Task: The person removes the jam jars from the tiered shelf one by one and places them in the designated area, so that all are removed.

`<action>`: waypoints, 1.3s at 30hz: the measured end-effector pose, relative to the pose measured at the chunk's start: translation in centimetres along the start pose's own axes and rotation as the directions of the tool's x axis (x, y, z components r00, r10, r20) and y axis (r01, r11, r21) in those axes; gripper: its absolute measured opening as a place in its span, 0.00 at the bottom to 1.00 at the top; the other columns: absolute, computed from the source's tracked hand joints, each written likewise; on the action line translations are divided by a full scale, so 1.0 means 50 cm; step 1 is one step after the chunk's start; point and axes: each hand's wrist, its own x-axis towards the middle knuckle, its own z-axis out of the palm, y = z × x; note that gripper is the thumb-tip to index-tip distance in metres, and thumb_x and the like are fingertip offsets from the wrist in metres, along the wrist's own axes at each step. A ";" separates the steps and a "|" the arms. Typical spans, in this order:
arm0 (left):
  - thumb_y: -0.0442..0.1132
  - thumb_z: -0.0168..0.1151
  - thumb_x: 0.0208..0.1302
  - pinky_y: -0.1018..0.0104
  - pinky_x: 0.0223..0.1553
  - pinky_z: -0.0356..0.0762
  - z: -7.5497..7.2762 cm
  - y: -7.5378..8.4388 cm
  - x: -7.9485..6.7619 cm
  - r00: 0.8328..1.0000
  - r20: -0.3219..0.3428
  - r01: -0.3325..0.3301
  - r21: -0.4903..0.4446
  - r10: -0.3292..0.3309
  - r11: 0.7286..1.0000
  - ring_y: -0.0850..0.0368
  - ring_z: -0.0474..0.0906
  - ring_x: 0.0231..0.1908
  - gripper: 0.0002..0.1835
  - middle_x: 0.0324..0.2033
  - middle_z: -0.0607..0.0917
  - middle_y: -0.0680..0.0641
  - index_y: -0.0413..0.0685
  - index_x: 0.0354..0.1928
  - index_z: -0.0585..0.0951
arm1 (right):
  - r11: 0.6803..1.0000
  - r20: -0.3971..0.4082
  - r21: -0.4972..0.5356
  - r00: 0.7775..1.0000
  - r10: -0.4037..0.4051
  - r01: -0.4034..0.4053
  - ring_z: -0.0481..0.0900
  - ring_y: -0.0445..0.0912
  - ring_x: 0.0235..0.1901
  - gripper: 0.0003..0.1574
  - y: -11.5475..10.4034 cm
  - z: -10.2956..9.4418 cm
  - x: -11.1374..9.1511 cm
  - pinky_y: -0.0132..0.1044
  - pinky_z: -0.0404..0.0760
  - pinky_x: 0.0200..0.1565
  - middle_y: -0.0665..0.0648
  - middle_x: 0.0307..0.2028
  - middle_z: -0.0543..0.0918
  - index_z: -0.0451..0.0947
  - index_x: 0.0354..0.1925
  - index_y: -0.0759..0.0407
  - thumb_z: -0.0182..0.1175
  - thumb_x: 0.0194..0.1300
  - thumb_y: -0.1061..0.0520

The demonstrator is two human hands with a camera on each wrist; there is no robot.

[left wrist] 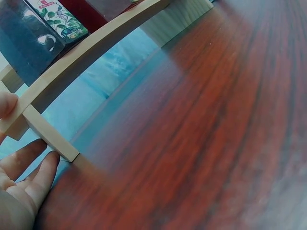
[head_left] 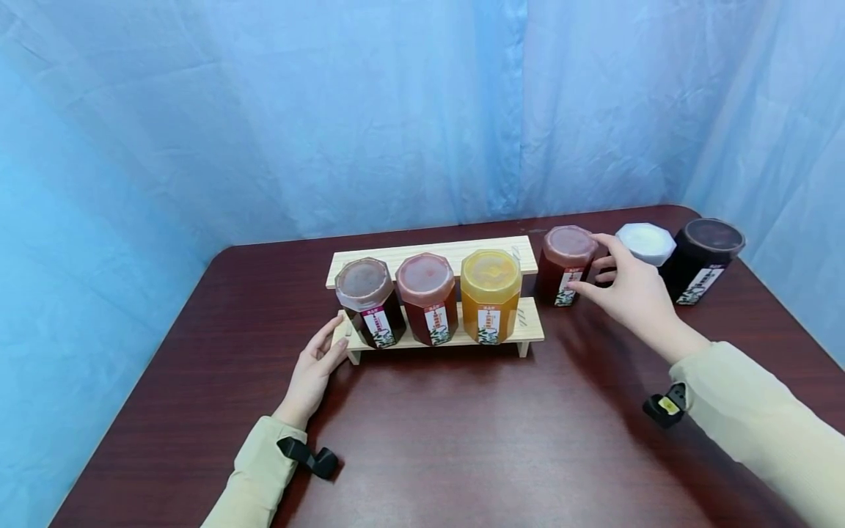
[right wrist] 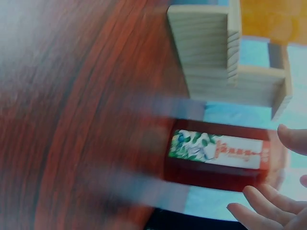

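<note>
A two-tier wooden rack (head_left: 429,253) carries three octagonal jars on its lower step: a dark jar (head_left: 376,315), a red jar (head_left: 432,315) and a yellow jar (head_left: 490,315). My left hand (head_left: 313,374) holds the rack's left end, thumb on the step and fingers by the wooden leg (left wrist: 50,134). At the rack's right, another red jar (right wrist: 216,155) stands upright on the table. Around its pink lid (head_left: 569,242) my right hand (head_left: 623,290) is spread, thumb in front of the label and fingers at the right side.
Right of my right hand stand a white-lidded jar (head_left: 645,242) and a black jar (head_left: 703,257), close together. The dark wooden table (head_left: 462,440) reaches back to a light blue curtain (head_left: 370,132). Black cameras (head_left: 310,456) are strapped on both wrists.
</note>
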 end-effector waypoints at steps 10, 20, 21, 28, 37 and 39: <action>0.32 0.49 0.71 0.78 0.52 0.73 0.003 0.002 -0.002 1.000 0.014 0.007 -0.016 -0.006 1.000 0.77 0.70 0.54 0.28 0.69 0.61 0.41 0.42 0.70 0.59 | 0.990 -0.026 0.098 0.995 -0.098 0.100 0.80 0.61 0.45 0.47 -0.039 -0.009 -0.028 0.58 0.79 0.44 0.67 0.48 0.79 0.62 0.65 0.58 0.72 0.52 0.52; 0.32 0.49 0.71 0.78 0.52 0.73 0.002 0.004 -0.003 1.000 0.003 0.018 -0.005 -0.018 1.000 0.75 0.71 0.53 0.27 0.67 0.64 0.38 0.43 0.70 0.60 | 0.956 0.002 0.220 0.980 -0.198 0.192 0.80 0.58 0.46 0.48 -0.081 0.000 -0.036 0.56 0.79 0.46 0.67 0.55 0.76 0.64 0.64 0.57 0.75 0.48 0.56; 0.32 0.49 0.71 0.77 0.52 0.73 0.002 0.004 -0.003 1.000 0.002 0.020 -0.005 -0.020 1.000 0.75 0.71 0.53 0.27 0.66 0.64 0.38 0.43 0.70 0.60 | 0.954 0.005 0.225 0.979 -0.203 0.196 0.79 0.59 0.47 0.48 -0.084 0.001 -0.037 0.56 0.79 0.46 0.67 0.55 0.75 0.64 0.64 0.58 0.75 0.47 0.57; 0.32 0.49 0.70 0.77 0.52 0.73 0.002 0.003 -0.002 1.000 -0.002 0.014 -0.004 -0.014 1.000 0.75 0.71 0.53 0.27 0.67 0.64 0.38 0.43 0.70 0.60 | 0.943 0.015 0.245 0.972 -0.236 0.225 0.78 0.57 0.49 0.52 -0.103 0.008 -0.039 0.56 0.78 0.47 0.66 0.55 0.75 0.63 0.66 0.57 0.76 0.45 0.57; 0.31 0.49 0.70 0.78 0.52 0.73 0.001 0.002 0.000 1.000 -0.003 0.016 -0.004 -0.016 1.000 0.76 0.71 0.53 0.27 0.67 0.64 0.39 0.43 0.70 0.60 | 0.911 0.047 0.305 0.951 -0.306 0.278 0.75 0.58 0.53 0.58 -0.114 0.018 -0.039 0.60 0.74 0.51 0.65 0.58 0.72 0.59 0.68 0.55 0.78 0.41 0.58; 0.31 0.49 0.70 0.78 0.52 0.73 0.001 0.003 0.000 1.000 -0.003 0.012 -0.001 -0.012 1.000 0.76 0.71 0.52 0.27 0.67 0.63 0.40 0.43 0.70 0.60 | 0.908 0.052 0.307 0.948 -0.314 0.284 0.74 0.58 0.53 0.59 -0.116 0.020 -0.039 0.60 0.74 0.52 0.64 0.58 0.71 0.59 0.68 0.56 0.78 0.41 0.58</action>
